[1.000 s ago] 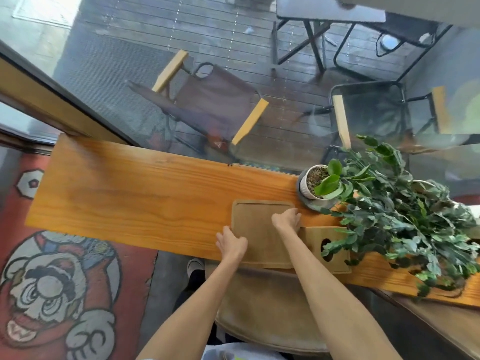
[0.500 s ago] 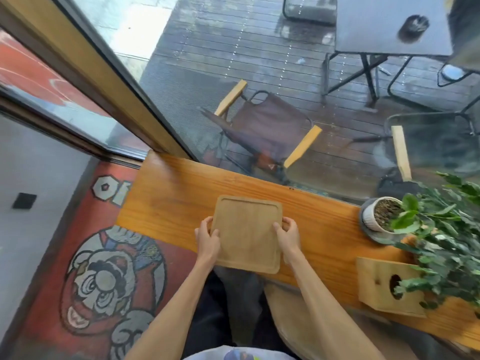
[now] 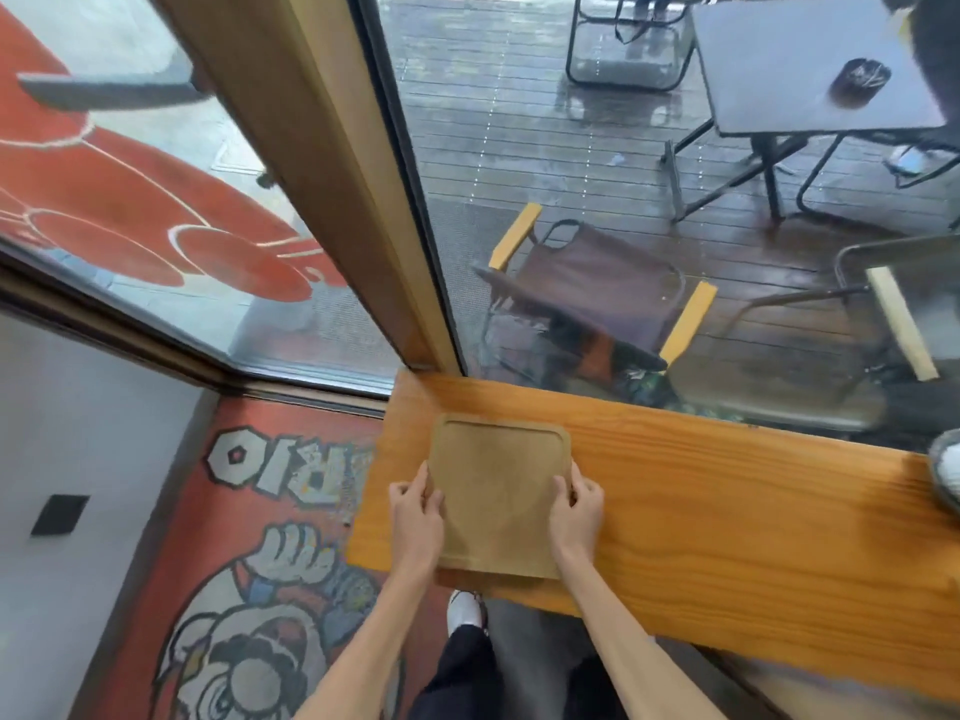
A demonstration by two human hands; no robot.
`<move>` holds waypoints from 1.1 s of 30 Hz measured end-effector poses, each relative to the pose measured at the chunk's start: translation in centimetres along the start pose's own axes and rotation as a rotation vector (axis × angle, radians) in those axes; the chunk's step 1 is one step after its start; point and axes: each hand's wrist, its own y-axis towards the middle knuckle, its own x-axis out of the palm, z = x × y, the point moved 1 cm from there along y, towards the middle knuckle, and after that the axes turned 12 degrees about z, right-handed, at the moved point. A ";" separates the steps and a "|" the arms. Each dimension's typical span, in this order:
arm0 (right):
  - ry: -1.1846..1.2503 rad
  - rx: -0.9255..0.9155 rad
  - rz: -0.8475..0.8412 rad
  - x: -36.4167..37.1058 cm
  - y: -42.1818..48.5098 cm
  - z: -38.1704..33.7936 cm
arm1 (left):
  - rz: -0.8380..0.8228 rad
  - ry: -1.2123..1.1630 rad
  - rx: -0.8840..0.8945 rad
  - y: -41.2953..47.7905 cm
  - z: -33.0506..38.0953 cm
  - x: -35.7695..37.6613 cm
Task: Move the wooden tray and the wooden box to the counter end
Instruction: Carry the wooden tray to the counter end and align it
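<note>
A square wooden tray [image 3: 496, 491] with a raised rim lies near the left end of the orange wooden counter [image 3: 727, 522]. My left hand [image 3: 415, 517] grips the tray's left edge and my right hand [image 3: 576, 511] grips its right edge. The tray's near side hangs slightly past the counter's front edge. The wooden box is out of view.
A window and its wooden frame [image 3: 322, 163] rise right behind the counter. The white pot's rim [image 3: 948, 467] shows at the far right edge. Below the counter's left end is a painted red floor [image 3: 249, 589]. Chairs and a table stand outside behind the glass.
Both hands have carried the tray leftward along the counter, from beside the plant and box to the left end. The box and plant have dropped out of view.
</note>
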 end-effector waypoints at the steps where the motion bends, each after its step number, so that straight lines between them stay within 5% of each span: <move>1: 0.008 -0.007 0.028 1.3 0.0 -0.2 | 0.009 -0.003 0.022 1.2 -0.3 -0.1; 10: -0.002 -0.145 0.244 4.3 4.5 -0.5 | 0.032 0.104 0.179 6.0 0.4 4.2; 24: -0.002 -0.223 0.328 3.6 6.5 -0.3 | -0.011 0.127 0.407 7.0 0.3 5.4; 30: -0.161 -0.498 0.106 1.5 5.1 2.3 | 0.019 0.291 0.777 7.0 -3.1 3.4; 33: -0.349 -0.699 -0.038 -0.2 3.3 5.3 | -0.117 0.439 0.942 6.1 -5.8 2.2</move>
